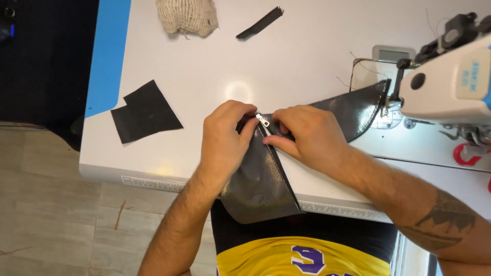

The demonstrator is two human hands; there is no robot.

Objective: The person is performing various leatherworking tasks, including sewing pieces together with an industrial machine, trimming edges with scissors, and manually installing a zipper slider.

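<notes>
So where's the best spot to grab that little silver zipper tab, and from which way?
Pinch the silver zipper pull by its flat free end, coming from above on the far side. It lies flat on the black leather piece, in the gap between the left hand and the right hand, so only that top side looks open for fingertips.

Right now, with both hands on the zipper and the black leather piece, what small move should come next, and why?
Probably slide the black leather piece a little toward the sewing machine. Both the left hand and right hand pinch it at the zipper pull, while only its far end lies under the needle.
</notes>
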